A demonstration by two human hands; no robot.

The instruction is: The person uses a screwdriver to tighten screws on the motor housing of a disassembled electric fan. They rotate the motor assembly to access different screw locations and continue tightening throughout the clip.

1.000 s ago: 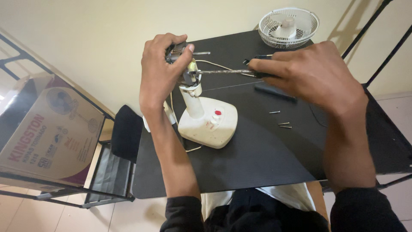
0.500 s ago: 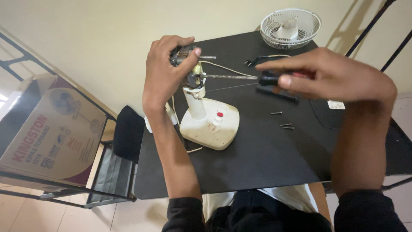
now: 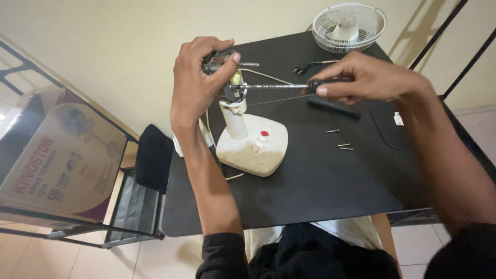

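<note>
Up top, the left hand has its fingers curled over the small dark motor unit at the head of a white fan stand, thumb pressed against its right side, so the unit sits enclosed in the grip; the right hand has thumb and forefinger pressed together around the dark handle of one screwdriver, whose thin metal shaft runs level and leftward until its tip meets the stand's neck just below the left hand's fingers (exactly what the tip touches is too small to tell); both hands are closed on their things, neither spread.

Below the fingers, the one fan stand stands upright on a black table, its cream base carrying one red button and some small pale ones; a thin pale wire loops from the neck toward the right.

Just under the right hand lies one dark bar-shaped tool, flat on the table; beside it, three small screws lie loose, one apart from the other two; behind the right hand lies a small dark metal tool.

At the table's far corner rests one round white fan grille, well apart from the stand.

Left of the table stands a black metal rack, with one cardboard box showing a fan drawing leaning in it.
</note>
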